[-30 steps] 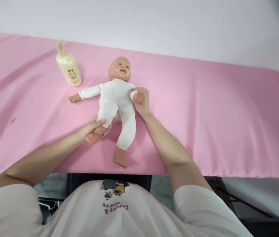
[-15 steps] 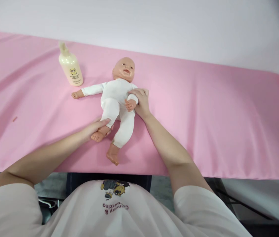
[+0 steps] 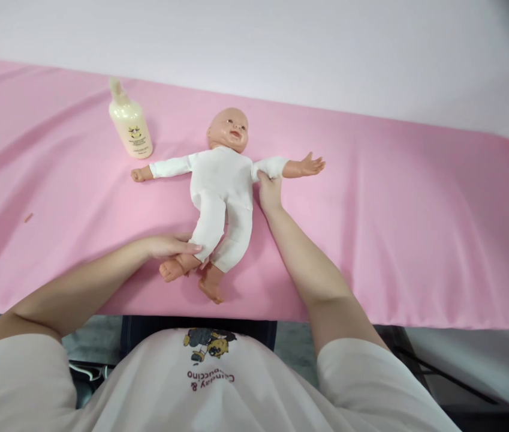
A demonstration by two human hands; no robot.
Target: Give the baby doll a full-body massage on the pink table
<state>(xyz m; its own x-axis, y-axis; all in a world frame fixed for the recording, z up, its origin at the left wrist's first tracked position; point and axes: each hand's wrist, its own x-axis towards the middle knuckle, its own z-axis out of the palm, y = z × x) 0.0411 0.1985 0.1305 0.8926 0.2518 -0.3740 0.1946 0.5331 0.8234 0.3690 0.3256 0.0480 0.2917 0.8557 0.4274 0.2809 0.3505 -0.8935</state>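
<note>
A baby doll in a white suit lies on its back, its head toward the far side of the table. My left hand is closed around the lower part of the doll's leg on the left, thumb on top; the other fingers are mostly hidden beneath it. My right hand grips the doll's upper arm on the right from below, thumb at its front, and the fingers are hidden behind the sleeve. That arm stretches out to the right with its palm showing. The doll's other arm extends to the left.
A cream pump bottle with a cow label stands left of the doll's head. Pink cloth covers the table, with a small brownish mark at the left. Beyond it rises a white surface.
The doll's right-side arm has swung from across its body out to the right, with my right hand now under it. My left hand and the leg it holds have moved slightly nearer me.
</note>
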